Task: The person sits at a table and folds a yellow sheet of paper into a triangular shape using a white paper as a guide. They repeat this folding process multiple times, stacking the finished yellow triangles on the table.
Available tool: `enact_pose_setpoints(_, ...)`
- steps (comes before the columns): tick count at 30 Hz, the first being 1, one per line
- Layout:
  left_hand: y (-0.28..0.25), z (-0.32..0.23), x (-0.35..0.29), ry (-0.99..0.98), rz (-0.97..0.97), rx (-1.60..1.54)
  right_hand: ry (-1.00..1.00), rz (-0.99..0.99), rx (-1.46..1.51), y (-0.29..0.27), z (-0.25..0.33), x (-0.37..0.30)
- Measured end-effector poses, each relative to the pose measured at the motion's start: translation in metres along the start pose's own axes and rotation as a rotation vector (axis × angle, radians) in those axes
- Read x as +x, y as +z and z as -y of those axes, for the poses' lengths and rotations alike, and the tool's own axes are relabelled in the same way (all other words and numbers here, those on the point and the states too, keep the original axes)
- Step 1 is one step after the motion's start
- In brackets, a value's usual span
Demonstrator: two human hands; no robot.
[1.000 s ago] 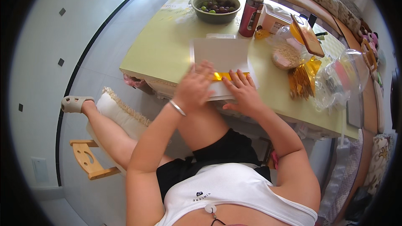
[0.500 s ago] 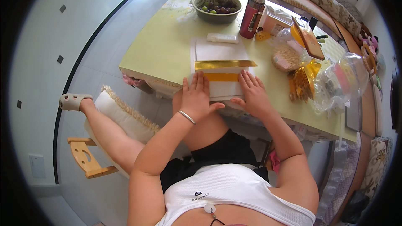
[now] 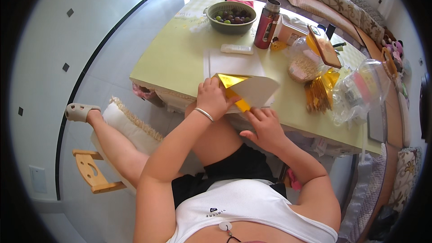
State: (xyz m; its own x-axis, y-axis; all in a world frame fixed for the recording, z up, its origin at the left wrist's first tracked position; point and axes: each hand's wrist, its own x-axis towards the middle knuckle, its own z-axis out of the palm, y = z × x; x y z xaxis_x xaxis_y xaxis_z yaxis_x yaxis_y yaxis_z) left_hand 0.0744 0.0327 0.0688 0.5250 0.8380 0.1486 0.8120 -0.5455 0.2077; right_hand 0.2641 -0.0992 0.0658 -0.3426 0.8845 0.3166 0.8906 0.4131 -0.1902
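Observation:
A sheet of gold foil paper (image 3: 261,87) with a pale back is lifted and bent at the table's front edge. Its shiny gold side shows in a folded corner and in a narrow strip. My left hand (image 3: 212,99), a silver bangle at the wrist, is closed on the paper's left end, thumb across the strip. My right hand (image 3: 265,127) lies at the strip's lower right end, fingers stretched and thumb apart, fingertips touching it. White sheets (image 3: 211,60) lie flat behind, with a white tube (image 3: 237,49) on top.
A colander of grapes (image 3: 231,27) and a red thermos (image 3: 267,24) stand at the back. To the right are a plastic jar (image 3: 302,65), a phone (image 3: 325,50), a stack of folded gold pieces (image 3: 318,96) and a clear plastic bag (image 3: 360,92). A wooden-backed chair (image 3: 94,173) is at left.
Both hands lay flat beside the gold paper before. Now my left hand has gripped and raised it, turning it aslant. My right hand has shifted slightly lower.

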Motion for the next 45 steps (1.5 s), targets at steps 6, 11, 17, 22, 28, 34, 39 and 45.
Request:
enact_pose_setpoints(6, 0.007, -0.002, 0.012, 0.059, 0.061, 0.101, -0.097, -0.073, 0.039, -0.015, -0.026, 0.019)
enact_pose_setpoints(11, 0.013, 0.023, 0.024, 0.245, 0.167, 0.065, -0.069, 0.220, -0.019, -0.024, -0.065, 0.021)
enact_pose_setpoints(17, 0.015, 0.025, 0.044, 0.407, 0.133, 0.053, -0.157, 0.118, -0.117, -0.009, -0.052, 0.006)
enact_pose_setpoints(22, -0.004, -0.007, 0.030, 0.324, 0.082, 0.069, -0.137, -0.060, -0.138, 0.014, -0.048, 0.012)
enact_pose_setpoints(28, 0.012, -0.015, -0.027, 0.325, -0.179, -0.059, -0.126, -0.135, -0.154, 0.023, -0.034, 0.022)
enact_pose_setpoints(34, 0.013, -0.026, -0.058, 0.259, -0.102, 0.061, -0.155, -0.167, -0.156, 0.022, -0.034, 0.026)
enact_pose_setpoints(39, 0.033, -0.027, -0.064, 0.295, -0.276, 0.184, -0.201, -0.183, -0.142, 0.017, -0.027, 0.027)
enact_pose_setpoints(45, 0.014, -0.021, -0.070, 0.371, -0.433, 0.147, -0.155, -0.165, -0.219, 0.005, -0.017, 0.020)
